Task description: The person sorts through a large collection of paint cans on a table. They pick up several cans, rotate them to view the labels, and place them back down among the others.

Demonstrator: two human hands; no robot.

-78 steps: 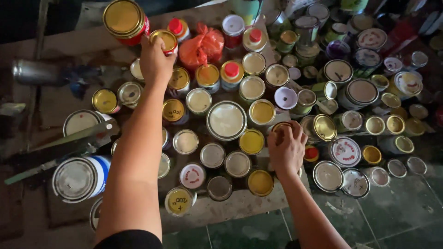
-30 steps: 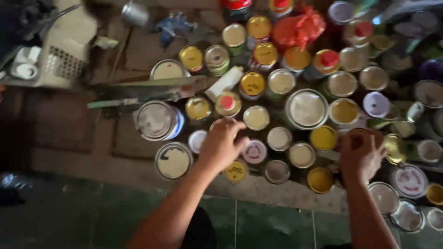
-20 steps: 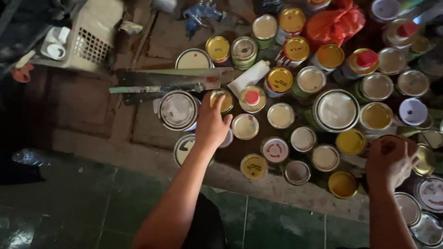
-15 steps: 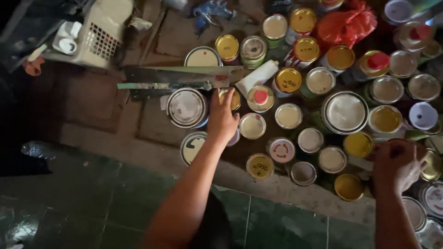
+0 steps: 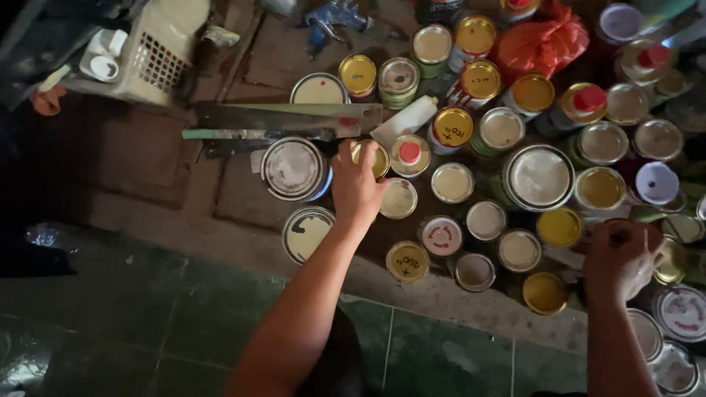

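Observation:
Many round paint tins with silver and gold lids stand close together on a low brick ledge. My left hand [image 5: 356,184] reaches forward and grips a small gold-lidded tin [image 5: 378,159] near the left end of the group, fingers wrapped over its lid. A large silver-lidded tin [image 5: 294,169] stands just left of that hand. My right hand [image 5: 622,256] is closed over a tin at the right side; the tin itself is mostly hidden under the fingers. A small gold tin [image 5: 407,261] stands at the ledge's front between my arms.
A long flat metal blade [image 5: 287,117] lies across the ledge behind the big tin. A white plastic basket [image 5: 158,51] sits at the upper left, a red plastic bag [image 5: 540,44] at the back. Green floor tiles [image 5: 147,323] lie in front of the ledge.
My left hand came back from the far tins and moved left and forward onto the small gold-lidded tin. The view swung left. My right hand stayed closed on its tin.

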